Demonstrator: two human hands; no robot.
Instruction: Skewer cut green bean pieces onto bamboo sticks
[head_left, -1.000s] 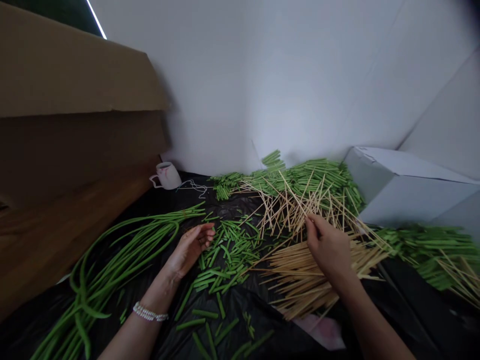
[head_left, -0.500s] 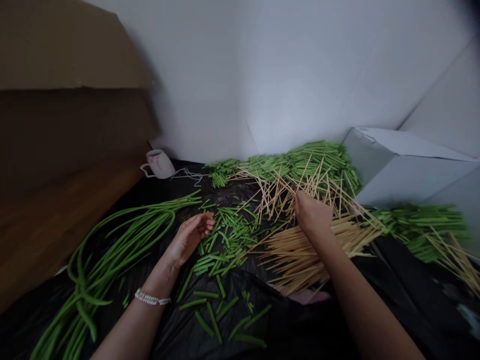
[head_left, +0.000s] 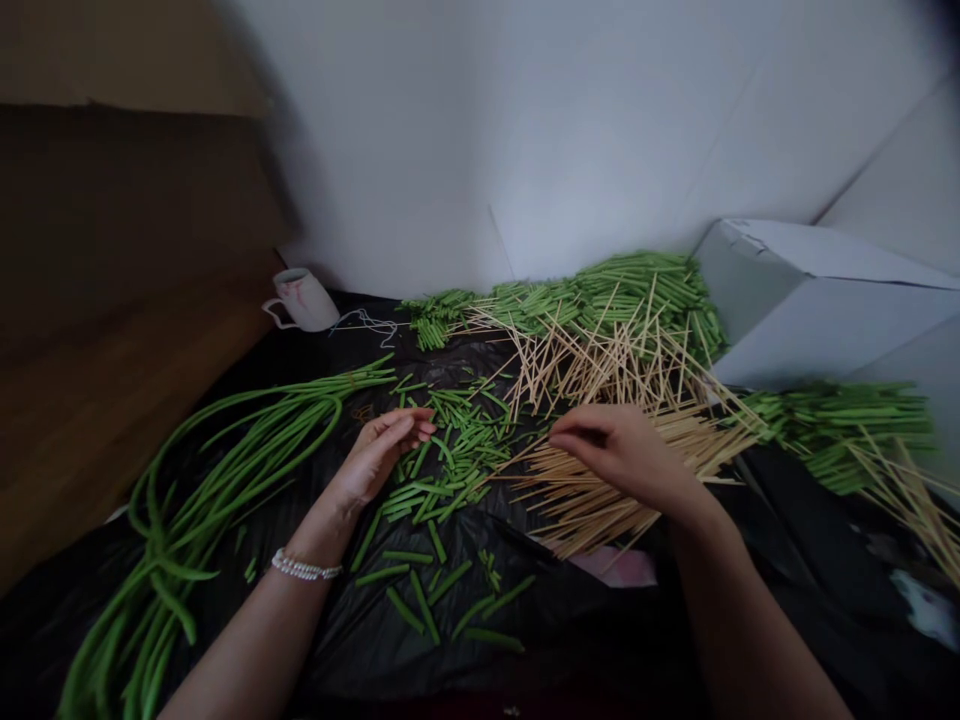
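My left hand (head_left: 390,445) hovers at the left edge of a loose heap of cut green bean pieces (head_left: 469,435). Its fingers curve loosely, and I see nothing in them. Above the bundle of plain bamboo skewers (head_left: 600,510) is my right hand (head_left: 619,450), its fingers bent with a dark gap between thumb and fingers. No item shows in it. Behind it, skewers threaded with bean pieces lie piled, their green ends (head_left: 645,285) toward the wall and their bare sticks (head_left: 600,365) pointing back at me.
Long whole beans (head_left: 247,440) lie bundled at left. A white mug (head_left: 306,300) stands behind them beside white string (head_left: 371,325). More threaded beans (head_left: 847,425) lie at right, before a white box (head_left: 832,310). Black plastic sheet (head_left: 375,640) covers the surface; brown cardboard (head_left: 127,220) rises at left.
My right hand has drawn back from the bare sticks of the piled skewers, leftward and toward me, and its fist has loosened. My left hand has stayed beside the cut beans. The view has tilted slightly.
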